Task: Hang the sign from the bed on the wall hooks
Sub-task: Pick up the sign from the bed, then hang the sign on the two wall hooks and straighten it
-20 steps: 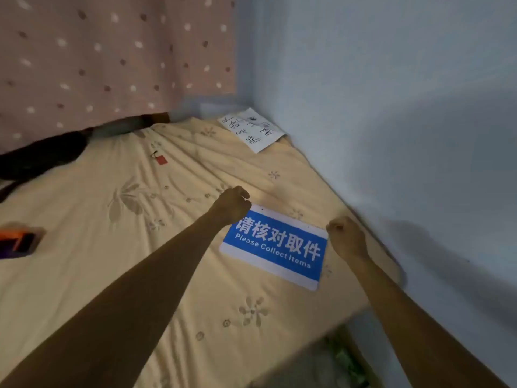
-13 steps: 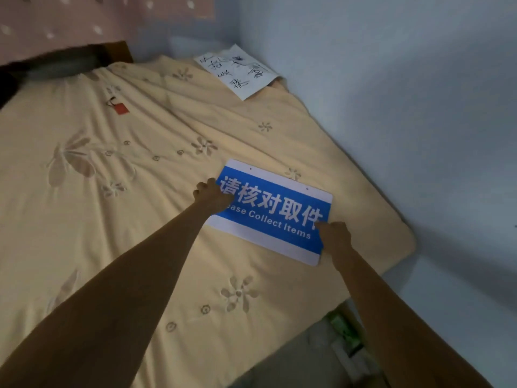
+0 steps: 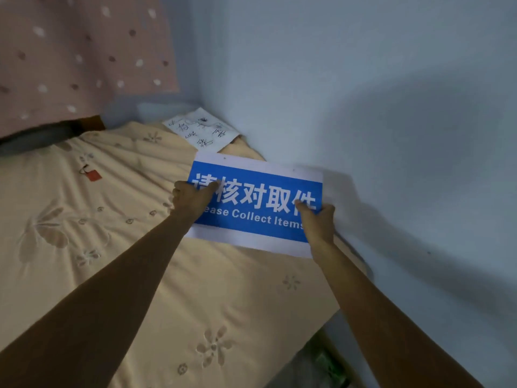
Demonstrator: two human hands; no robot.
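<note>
The sign (image 3: 257,203) is a blue rectangle with white borders, white Chinese characters and the words "Please Collect Items". It has two small holes along its top edge. It is lifted off the bed (image 3: 117,247) and tilted toward me. My left hand (image 3: 191,198) grips its left edge, thumb on the front. My right hand (image 3: 317,219) grips its lower right corner. The pale blue wall (image 3: 363,93) rises to the right; no hooks are visible on it.
A white sheet of paper with handwritten characters (image 3: 202,131) lies at the bed's far corner against the wall. A small red tag (image 3: 93,175) lies on the yellow flowered bedspread. A pink dotted curtain (image 3: 70,57) hangs behind the bed.
Both hands closed on the sign's ends and lifted it off the bedspread, where it lay flat. My view has tilted up toward the wall.
</note>
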